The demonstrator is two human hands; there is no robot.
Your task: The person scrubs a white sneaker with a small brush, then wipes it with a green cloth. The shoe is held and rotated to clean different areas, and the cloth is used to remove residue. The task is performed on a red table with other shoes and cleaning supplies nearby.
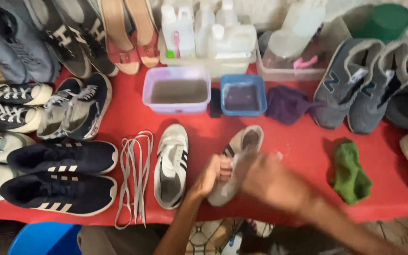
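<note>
Beyond the hands, across the red table [279, 141], rows of shoes wait, and two tubs of murky water, the lilac tub [177, 89] and the smaller blue tub [243, 94], stand straight ahead of them. Left of the hands lies the mate sneaker [172, 165], unlaced, its loose laces [134, 174] farther left. The left hand [209, 177] grips the white sneaker [237, 160] at its side; the right hand [272, 182], blurred, lies over it, grip unclear. Cleaning looks barely begun on this pair.

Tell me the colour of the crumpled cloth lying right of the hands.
Green: the cloth lies on the red table cover, seen in the head view.
</note>
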